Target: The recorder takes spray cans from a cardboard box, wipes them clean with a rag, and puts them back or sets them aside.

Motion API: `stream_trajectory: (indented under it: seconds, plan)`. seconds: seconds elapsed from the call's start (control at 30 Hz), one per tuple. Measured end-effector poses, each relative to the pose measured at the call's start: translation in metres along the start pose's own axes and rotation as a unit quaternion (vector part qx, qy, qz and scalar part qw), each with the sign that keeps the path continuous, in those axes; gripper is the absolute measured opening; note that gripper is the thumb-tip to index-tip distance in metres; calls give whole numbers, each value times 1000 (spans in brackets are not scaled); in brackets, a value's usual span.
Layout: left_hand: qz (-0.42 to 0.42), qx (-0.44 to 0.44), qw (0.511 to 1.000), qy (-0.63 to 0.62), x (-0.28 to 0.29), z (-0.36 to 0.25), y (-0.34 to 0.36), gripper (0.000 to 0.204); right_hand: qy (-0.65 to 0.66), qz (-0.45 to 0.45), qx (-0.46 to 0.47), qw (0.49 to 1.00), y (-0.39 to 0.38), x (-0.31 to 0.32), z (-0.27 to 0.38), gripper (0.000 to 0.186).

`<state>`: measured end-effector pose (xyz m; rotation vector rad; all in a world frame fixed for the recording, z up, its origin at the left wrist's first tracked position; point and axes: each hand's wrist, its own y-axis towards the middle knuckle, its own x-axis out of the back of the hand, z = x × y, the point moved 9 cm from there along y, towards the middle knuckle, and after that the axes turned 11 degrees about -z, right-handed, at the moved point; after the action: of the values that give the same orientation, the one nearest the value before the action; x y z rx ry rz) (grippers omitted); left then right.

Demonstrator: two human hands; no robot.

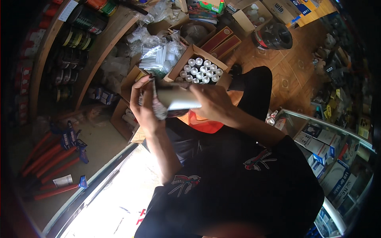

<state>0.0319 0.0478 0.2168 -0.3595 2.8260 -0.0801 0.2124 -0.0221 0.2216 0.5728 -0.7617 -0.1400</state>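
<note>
Between my hands, above my lap, is a silvery, can-like thing (178, 99), smeared by motion so its exact kind does not show. My left hand (145, 107) grips its left end, fingers curled up round it. Against that palm lies a crumpled greyish piece, perhaps cloth or paper (159, 109). My right hand (212, 101) is closed on the right end, thumb side toward the middle. Just beyond my hands stands an open cardboard box (170, 75) holding several upright cans (203, 69) with pale round tops. Something red-orange (204, 123) shows below my hands.
Clear plastic bags (158, 51) are heaped left of the box. Wooden shelves (95, 55) with tins rise at the left, above red-handled tools (51, 158). A black bucket-like container (274, 35) stands on the tiled floor (283, 71). A glass display case (329, 135) flanks my right.
</note>
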Motion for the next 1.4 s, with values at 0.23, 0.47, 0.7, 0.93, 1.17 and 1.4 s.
stream_trajectory:
  seconds: [0.23, 0.47, 0.7, 0.93, 1.17, 1.4]
  plan:
    - [100, 87, 990, 57, 46, 112, 20, 48, 117, 12, 46, 992, -3, -25, 38, 48]
    - [236, -65, 925, 291, -8, 67, -27, 54, 53, 63, -90, 992, -58, -52, -79, 54]
    - [135, -88, 909, 386, -44, 210, 8, 47, -38, 50, -155, 986, -59, -2, -203, 63]
    - [224, -85, 869, 433, -57, 300, 9, 47, -147, -153, -262, 942, -115, 129, -254, 41]
    - [292, -83, 856, 419, -92, 332, -12, 50, -182, -199, -274, 923, -127, 129, -263, 35]
    - [416, -64, 778, 466, -108, 340, -18, 53, -173, -172, -224, 944, -122, 128, -262, 35]
